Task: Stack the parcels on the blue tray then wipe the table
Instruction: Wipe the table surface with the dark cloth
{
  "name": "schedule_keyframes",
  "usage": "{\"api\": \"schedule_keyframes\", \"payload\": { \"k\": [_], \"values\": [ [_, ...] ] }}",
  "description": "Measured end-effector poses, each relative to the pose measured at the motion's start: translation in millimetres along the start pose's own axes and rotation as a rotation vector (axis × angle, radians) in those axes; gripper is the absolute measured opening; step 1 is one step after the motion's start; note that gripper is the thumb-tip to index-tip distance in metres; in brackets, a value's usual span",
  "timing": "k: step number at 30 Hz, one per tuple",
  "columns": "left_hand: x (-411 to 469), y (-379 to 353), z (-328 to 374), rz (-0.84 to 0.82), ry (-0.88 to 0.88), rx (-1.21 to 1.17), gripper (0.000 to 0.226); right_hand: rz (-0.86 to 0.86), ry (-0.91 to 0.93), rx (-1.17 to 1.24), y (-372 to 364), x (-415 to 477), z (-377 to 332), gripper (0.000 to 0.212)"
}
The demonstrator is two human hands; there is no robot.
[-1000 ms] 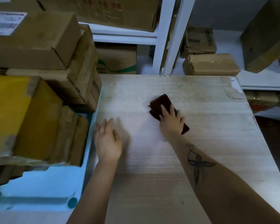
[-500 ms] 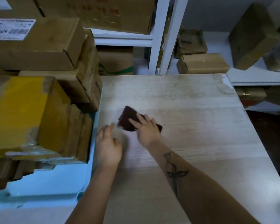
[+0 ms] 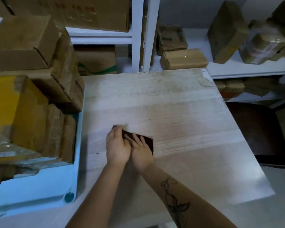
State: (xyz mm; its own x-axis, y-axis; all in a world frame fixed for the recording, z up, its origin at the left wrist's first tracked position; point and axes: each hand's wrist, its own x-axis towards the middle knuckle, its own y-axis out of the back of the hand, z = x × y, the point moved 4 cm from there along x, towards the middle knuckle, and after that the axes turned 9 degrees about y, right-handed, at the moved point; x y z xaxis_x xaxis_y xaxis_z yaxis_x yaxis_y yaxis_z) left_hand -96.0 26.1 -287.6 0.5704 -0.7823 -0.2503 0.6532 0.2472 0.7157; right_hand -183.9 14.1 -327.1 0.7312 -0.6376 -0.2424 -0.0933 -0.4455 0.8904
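— Firstly, what was the condition of the task items?

— Parcels (image 3: 28,99) were stacked on the blue tray (image 3: 39,183) at the left edge of the table (image 3: 179,129): brown cardboard cartons, several wrapped in clear tape, one with a yellow face, piled several high, the upper ones leaning towards the shelving. The tray's near corner was bare. The wiping cloth (image 3: 146,142) was a dark brown, flat piece lying on the pale wood-grain tabletop, left of centre and near the tray. Most of it was hidden under the hands.

— And the hands?

— The right hand (image 3: 141,152) lay flat on the cloth, fingers extended and slightly spread, pressing it to the table rather than gripping it. The left hand (image 3: 117,147) was loosely curled, its fingers over the cloth's left end and its side touching the right hand. Whether it pinched the cloth or merely rested on it could not be told; that end was blurred.

— Any change from the earlier frames?

— Yes. A second before, the right hand held the cloth further up the table and more to the right, with the left hand flat on the wood, well apart, beside the tray. Half a second before, the cloth had travelled left, just short of the left hand. At the inspected moment the cloth sat nearer the person and the two hands had met over it. The parcels showed no change in arrangement.

— Surroundings?

— White shelving (image 3: 138,35) with further cartons stood behind the table.
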Motion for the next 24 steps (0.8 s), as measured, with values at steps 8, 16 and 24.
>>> {"api": "schedule_keyframes", "payload": {
  "k": [8,16,24],
  "values": [
    [-9.1,-16.0,13.4,-0.016,-0.036,-0.010,0.054,0.253,-0.400,0.032,47.1,-58.9,141.6,0.067],
    [-30.1,8.2,-9.5,0.053,0.081,-0.054,0.056,0.302,-0.649,0.112,47.5,-58.9,149.3,0.063],
    [-43.3,35.8,-35.8,0.110,0.164,-0.052,0.050,-0.071,0.192,0.067,-26.0,6.8,-40.5,0.063]
  ]
}}
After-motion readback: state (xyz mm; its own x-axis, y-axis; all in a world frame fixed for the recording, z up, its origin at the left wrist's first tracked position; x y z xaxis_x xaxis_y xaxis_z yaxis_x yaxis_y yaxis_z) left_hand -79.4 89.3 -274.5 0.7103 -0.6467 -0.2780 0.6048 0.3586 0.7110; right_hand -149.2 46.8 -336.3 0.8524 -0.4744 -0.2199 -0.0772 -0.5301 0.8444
